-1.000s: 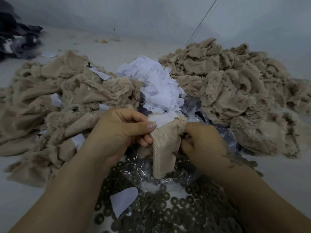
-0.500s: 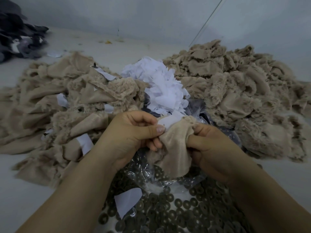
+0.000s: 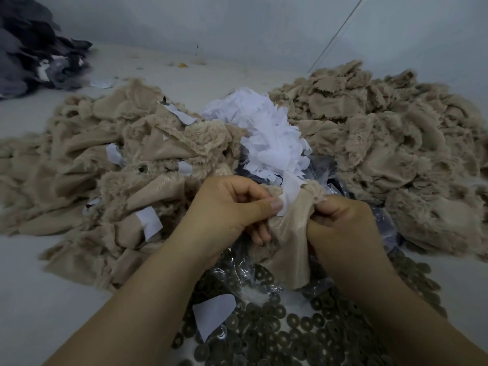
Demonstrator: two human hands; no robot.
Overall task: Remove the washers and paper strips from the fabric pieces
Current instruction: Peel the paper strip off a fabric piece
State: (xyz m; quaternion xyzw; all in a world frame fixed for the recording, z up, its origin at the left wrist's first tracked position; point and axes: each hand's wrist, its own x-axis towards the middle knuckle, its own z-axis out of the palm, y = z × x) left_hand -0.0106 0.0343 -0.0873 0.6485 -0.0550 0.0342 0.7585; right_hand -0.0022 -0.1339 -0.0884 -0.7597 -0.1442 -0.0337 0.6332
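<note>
1. Over the washers (image 3: 303,328), between the two fabric piles, we are holding one fabric piece (image 3: 286,241).
2. Our right hand (image 3: 343,228) is gripping its fuzzy top.
3. Our left hand (image 3: 227,210) is pinching the paper strip (image 3: 290,192); next, probably, we are pulling it free.

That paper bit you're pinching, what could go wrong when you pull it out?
The paper strip looks thin, and the left hand pinches only its edge, so it might tear and leave a scrap in the fabric piece. The right hand bunches the cloth tightly, so a hard tug could fling a hidden washer. Anything dropped may get lost among the loose washers below.
</note>
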